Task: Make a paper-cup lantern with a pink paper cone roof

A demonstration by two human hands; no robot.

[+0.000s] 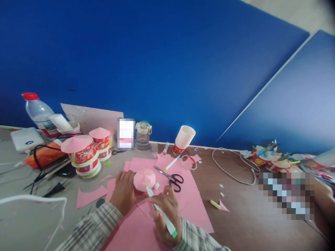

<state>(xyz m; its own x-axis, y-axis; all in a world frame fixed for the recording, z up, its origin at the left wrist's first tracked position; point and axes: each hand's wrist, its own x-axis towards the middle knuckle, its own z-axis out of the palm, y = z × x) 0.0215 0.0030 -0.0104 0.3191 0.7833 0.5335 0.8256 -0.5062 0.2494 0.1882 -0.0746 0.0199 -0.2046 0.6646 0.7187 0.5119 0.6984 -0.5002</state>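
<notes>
A pink paper cone [144, 178] stands over pink sheets, its lower side partly hidden by my fingers. My left hand [125, 188] is closed round the cone's left side and steadies it; a bit of red shows beneath its rim. Between the fingers of my right hand [170, 209] is a white marker pen [165, 220] with a green end, slanting up so that its tip meets the cone's front edge. Black-handled scissors [176, 181] lie partly open on the pink paper [195, 205], just beyond my right hand. Next to the cone sits a small white piece [156, 186].
Two pink-roofed paper-cup models [85, 158] [101, 143] stand at left, near a red-capped bottle [43, 118] and cables. A glass jar [143, 137] and stacked paper cups [184, 137] line the blue partition [167, 69]. Another person's arm [320, 195] reaches in at right.
</notes>
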